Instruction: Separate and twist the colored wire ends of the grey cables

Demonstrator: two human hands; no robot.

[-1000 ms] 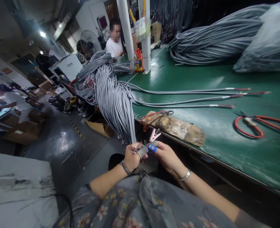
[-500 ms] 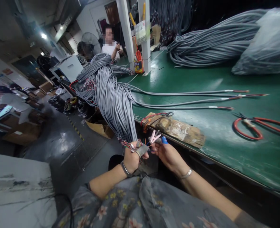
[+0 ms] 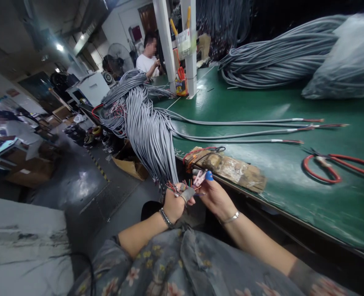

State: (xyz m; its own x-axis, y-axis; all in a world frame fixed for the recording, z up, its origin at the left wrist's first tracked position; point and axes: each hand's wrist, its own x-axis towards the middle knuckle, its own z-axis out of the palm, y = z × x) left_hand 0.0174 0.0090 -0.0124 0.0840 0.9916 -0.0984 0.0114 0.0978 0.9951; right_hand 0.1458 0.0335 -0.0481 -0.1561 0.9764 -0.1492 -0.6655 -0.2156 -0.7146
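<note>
My left hand [image 3: 174,205] is closed around the ends of grey cables [image 3: 152,139], where thin coloured wires [image 3: 174,187] fan out. A grey wrap [image 3: 187,194] shows at its thumb. Close beside it, my right hand [image 3: 215,197] has a blue cover [image 3: 209,176] on the thumb tip and pinches a pale pink clip [image 3: 198,178]. The clip's jaws are near the wire ends; whether they touch a wire is too small to tell. The cables run from my left hand up to a thick bundle on the green table [image 3: 293,164].
A worn wooden block [image 3: 234,166] with red and black leads lies at the table edge. Red-handled pliers [image 3: 322,168] lie to the right. Behind are a cable coil [image 3: 280,51], a plastic bag [image 3: 345,57] and a white post [image 3: 191,53]. A co-worker [image 3: 147,61] sits across.
My right hand has come slightly left, bringing the clip closer to the wires in my left hand. The co-worker at the back has turned their head.
</note>
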